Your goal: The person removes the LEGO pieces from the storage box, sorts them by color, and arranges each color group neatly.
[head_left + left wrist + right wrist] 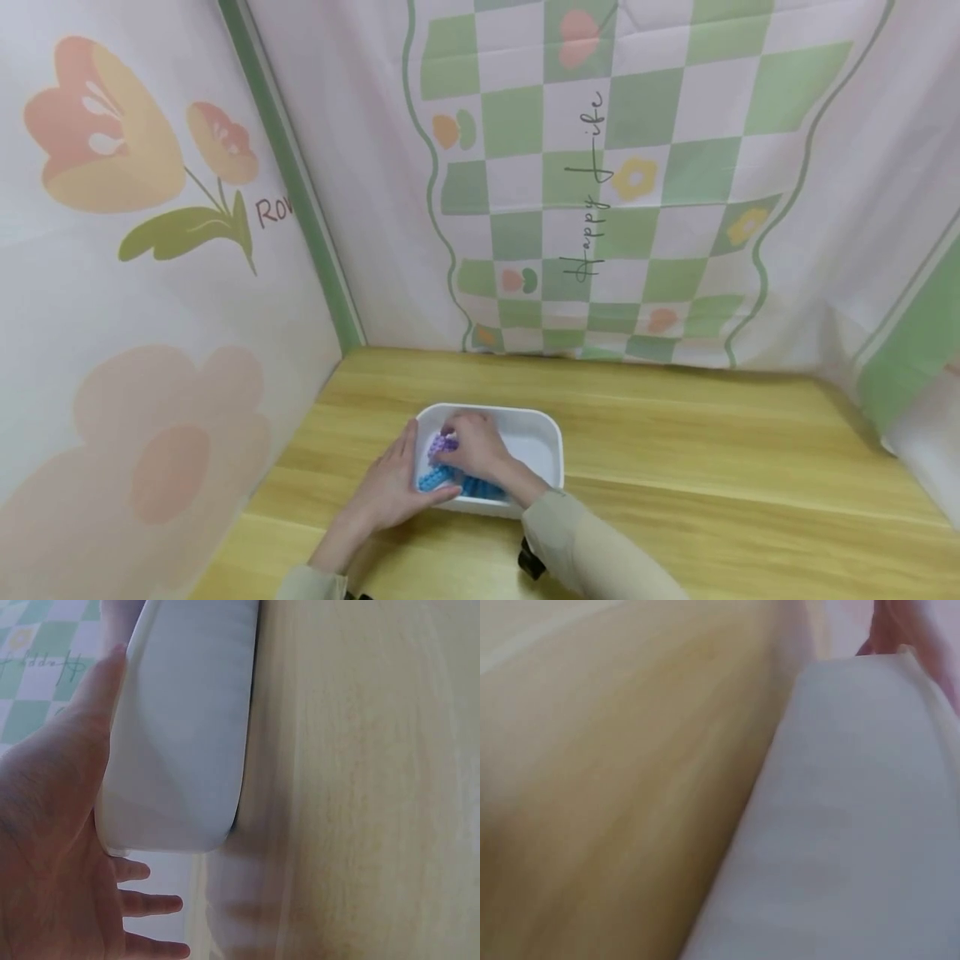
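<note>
A white rectangular tray [537,443] with rounded corners sits on the table. Over its left half, my right hand [480,450] pinches a purple knobbly piece [435,448] between thumb and fingers. A light blue knobbly piece [435,478] and a darker blue ridged one [483,489] lie below that hand, partly covered by it. My left hand [390,490] rests against the tray's front left corner, thumb along the front rim and fingers straight along the left side. The left wrist view shows those spread fingers [152,904] past the tray's end wall [180,742].
The wood-grain table [712,467] extends right of the tray and behind it. Printed curtains [570,183] hang along the back, and a flowered panel [150,308] stands at the left. A small black object [531,560] shows beneath the right sleeve [592,542].
</note>
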Demonstrator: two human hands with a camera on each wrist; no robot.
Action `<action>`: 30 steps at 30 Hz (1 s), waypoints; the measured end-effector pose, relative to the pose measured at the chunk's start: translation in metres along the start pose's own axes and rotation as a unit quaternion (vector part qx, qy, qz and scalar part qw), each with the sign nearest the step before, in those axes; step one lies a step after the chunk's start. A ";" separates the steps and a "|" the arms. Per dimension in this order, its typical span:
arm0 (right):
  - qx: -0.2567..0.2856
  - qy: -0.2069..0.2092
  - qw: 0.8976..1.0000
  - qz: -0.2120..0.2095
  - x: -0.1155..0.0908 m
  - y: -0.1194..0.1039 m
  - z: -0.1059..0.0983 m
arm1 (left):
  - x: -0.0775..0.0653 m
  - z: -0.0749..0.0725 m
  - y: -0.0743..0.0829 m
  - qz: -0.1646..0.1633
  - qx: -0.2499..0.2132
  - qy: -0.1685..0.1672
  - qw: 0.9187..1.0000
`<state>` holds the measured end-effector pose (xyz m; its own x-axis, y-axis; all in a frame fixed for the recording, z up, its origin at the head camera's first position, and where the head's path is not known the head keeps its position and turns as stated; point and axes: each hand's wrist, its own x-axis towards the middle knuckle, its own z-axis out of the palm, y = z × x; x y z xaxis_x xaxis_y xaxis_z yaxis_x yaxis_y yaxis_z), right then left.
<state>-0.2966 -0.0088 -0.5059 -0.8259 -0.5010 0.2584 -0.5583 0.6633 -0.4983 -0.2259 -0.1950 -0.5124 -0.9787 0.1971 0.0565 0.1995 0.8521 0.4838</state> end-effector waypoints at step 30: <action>0.089 0.089 0.991 0.044 -0.117 0.079 -0.123 | 0.003 0.003 -0.003 -0.013 -0.023 0.001 1.000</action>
<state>-0.2542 0.1707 -0.4738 -0.8806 -0.3285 0.3415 -0.4736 0.5845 -0.6589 -0.2295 -0.1958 -0.5163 -0.9838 0.1737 0.0452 0.1713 0.8339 0.5246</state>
